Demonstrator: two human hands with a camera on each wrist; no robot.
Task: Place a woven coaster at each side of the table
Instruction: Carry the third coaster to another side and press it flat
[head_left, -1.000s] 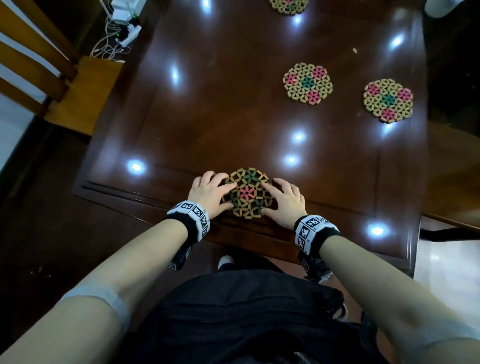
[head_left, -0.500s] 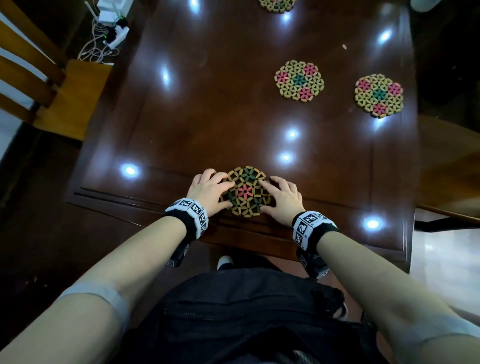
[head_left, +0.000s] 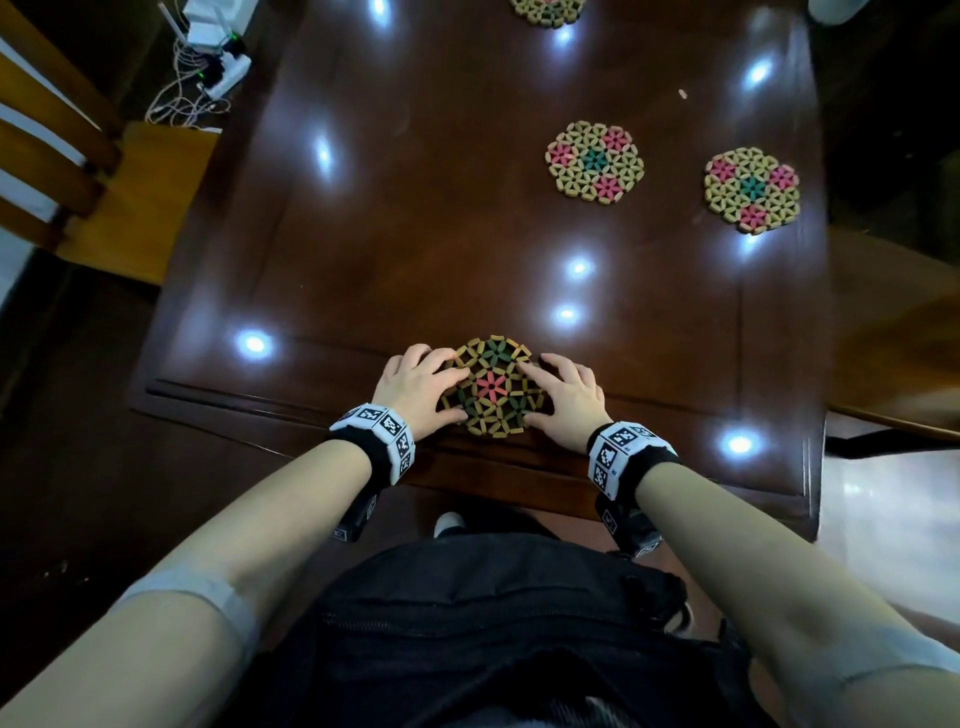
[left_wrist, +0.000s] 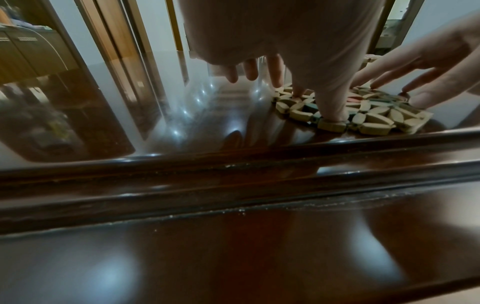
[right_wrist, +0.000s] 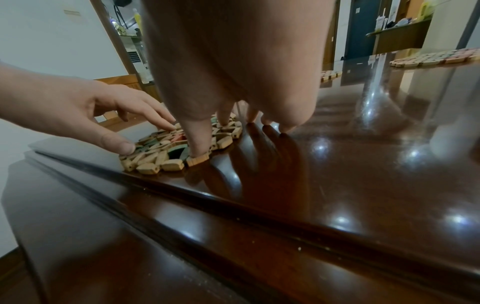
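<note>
Dark glossy counter (head_left: 415, 218) filling the centre of the head view, ceiling lights glaring off it. Wooden chair (head_left: 78, 171) standing at the left edge of the frame, power strip with tangled cables (head_left: 208, 67) lying upper left.

Near coaster (head_left: 491, 385) lying flat at lower centre, just inside the counter's near edge, between both hands. Left hand (head_left: 415, 389) resting on its left rim, fingers spread and relaxed, thumb (left_wrist: 333, 109) and forefinger pressing the beads, other fingertips reaching past onto bare wood. Right hand (head_left: 569, 397) mirroring on the right rim, fingers likewise splayed, thumb (right_wrist: 197, 142) pressing the edge; neither grip curling round anything.

Middle coaster (head_left: 595, 162) lying upper right of centre. Right-side coaster (head_left: 751, 190) sitting near the right edge. Far coaster (head_left: 546, 10) cropped at the top of the frame.
</note>
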